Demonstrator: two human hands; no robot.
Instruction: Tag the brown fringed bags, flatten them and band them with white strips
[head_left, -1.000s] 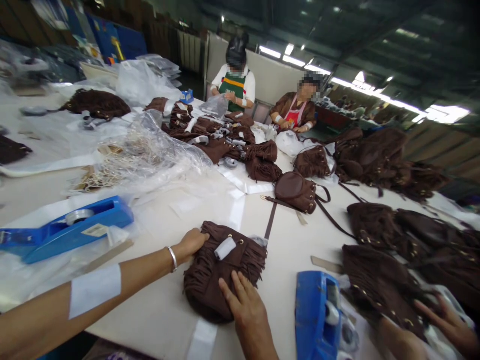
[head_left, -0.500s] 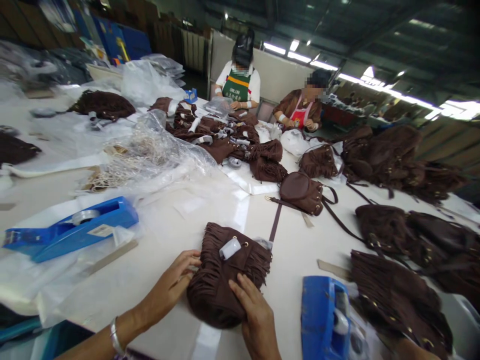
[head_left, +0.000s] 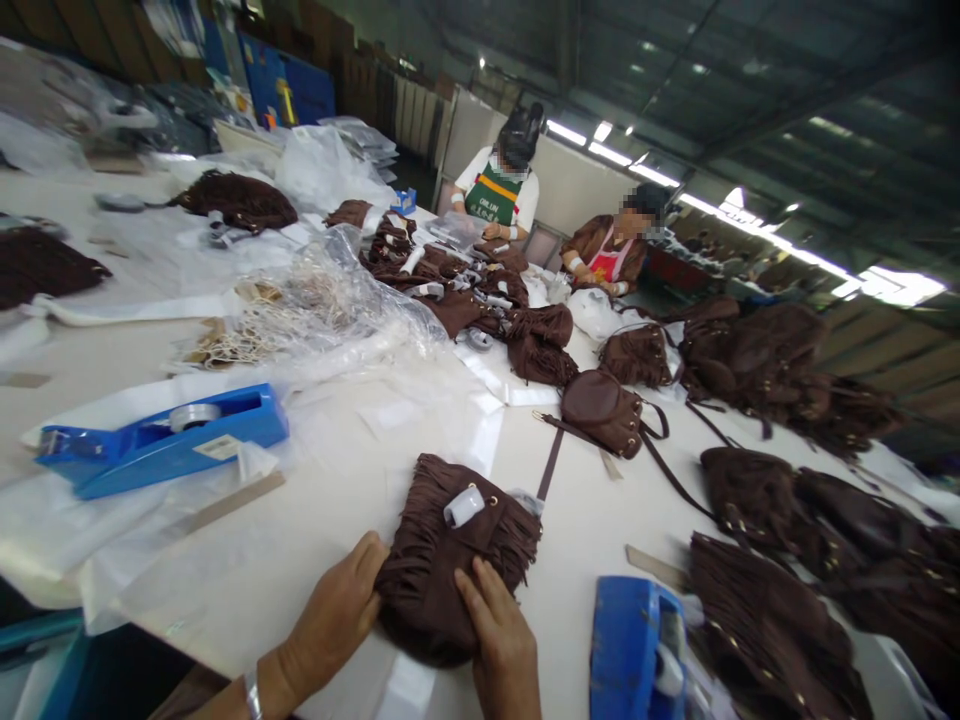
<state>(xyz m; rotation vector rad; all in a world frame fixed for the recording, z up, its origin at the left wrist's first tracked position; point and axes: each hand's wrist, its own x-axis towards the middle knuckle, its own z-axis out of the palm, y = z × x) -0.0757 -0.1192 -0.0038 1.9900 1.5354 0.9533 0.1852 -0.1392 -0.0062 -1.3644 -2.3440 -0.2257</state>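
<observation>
A dark brown fringed bag (head_left: 435, 560) lies on the white table in front of me. It has small gold eyelets and a white wrapped piece (head_left: 463, 507) on its front. My left hand (head_left: 341, 600), with a silver bangle at the wrist, is closed on the bag's lower left edge; its fingertips are partly hidden. Across the lower right of the bag rests my right hand (head_left: 502, 640), fingers stretched out and lying on the fabric.
Blue tape dispensers stand at left (head_left: 172, 435) and at right (head_left: 637, 650). Brown bags (head_left: 772, 600) are heaped along the right. A small backpack (head_left: 600, 410) lies beyond my bag. Clear plastic with pale strings (head_left: 292, 310) spreads at left. Two people work across the table.
My left hand has closed from loosely spread fingers onto the bag's left side. My right hand stays on the bag, slightly lower. The view has tilted a little.
</observation>
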